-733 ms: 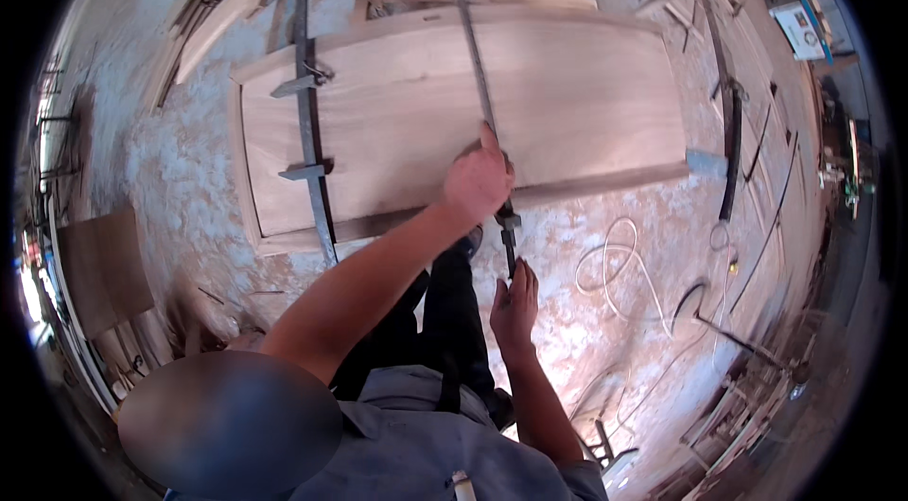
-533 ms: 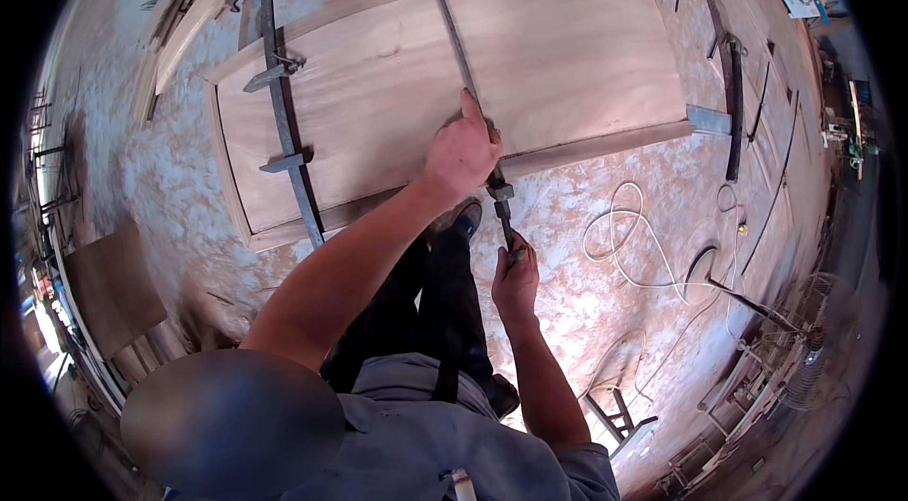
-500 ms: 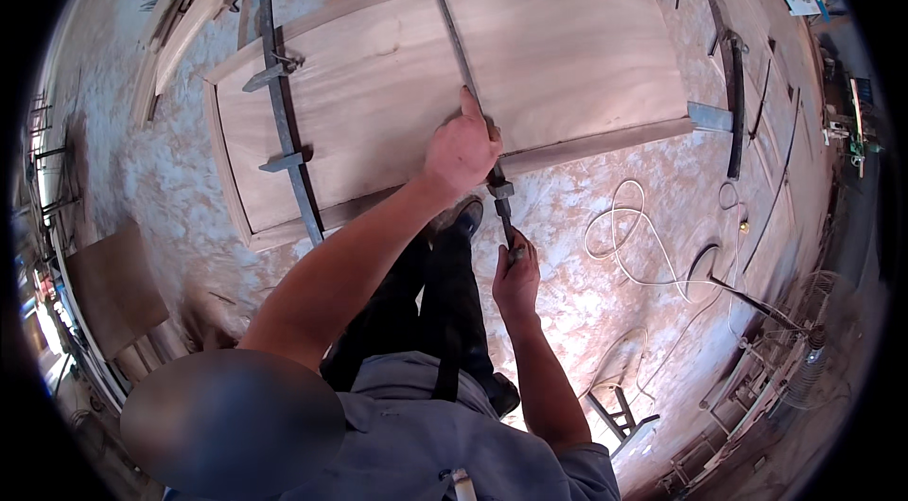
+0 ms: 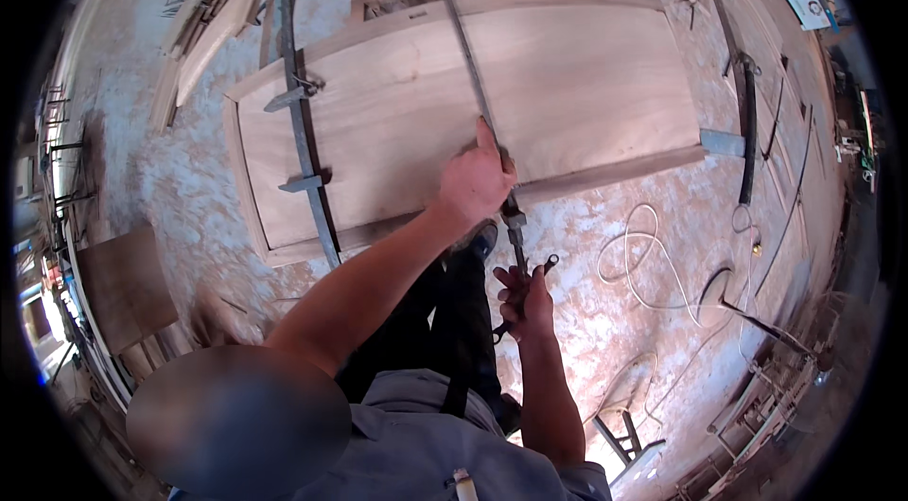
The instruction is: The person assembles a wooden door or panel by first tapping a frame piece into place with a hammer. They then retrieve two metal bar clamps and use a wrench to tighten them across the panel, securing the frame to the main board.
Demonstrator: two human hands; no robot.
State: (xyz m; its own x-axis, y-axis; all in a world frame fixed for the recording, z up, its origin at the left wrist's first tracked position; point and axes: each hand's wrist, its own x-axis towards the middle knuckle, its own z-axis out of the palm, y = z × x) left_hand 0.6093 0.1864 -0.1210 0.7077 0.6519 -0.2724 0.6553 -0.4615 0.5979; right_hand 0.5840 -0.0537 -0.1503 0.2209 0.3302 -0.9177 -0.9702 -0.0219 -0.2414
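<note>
A wooden framed panel [image 4: 586,75] lies flat in front of me, with a long metal bar clamp [image 4: 462,42] across its middle. My left hand [image 4: 476,181] wraps round the clamp's bar near the panel's near edge, its index finger stretched along the bar. Below it, past the panel's edge, the clamp's screw end [image 4: 515,234] points toward me. My right hand [image 4: 532,304] is closed on a dark wrench [image 4: 551,263] beside that screw end; a ring end sticks out at the top and another end at the lower left. The palm hides the wrench's middle.
A second bar clamp [image 4: 301,127] crosses the panel's left part; a dark metal bar [image 4: 748,137] lies beyond its right end. Wood strips [image 4: 213,42] are piled at the far left. A pale cable [image 4: 653,238] loops on the floor at right, near a small metal frame [image 4: 624,439].
My right hand has turned and opened somewhat at the screw end, so the wrench now shows. My left hand keeps its hold on the bar. The whole view has shifted slightly.
</note>
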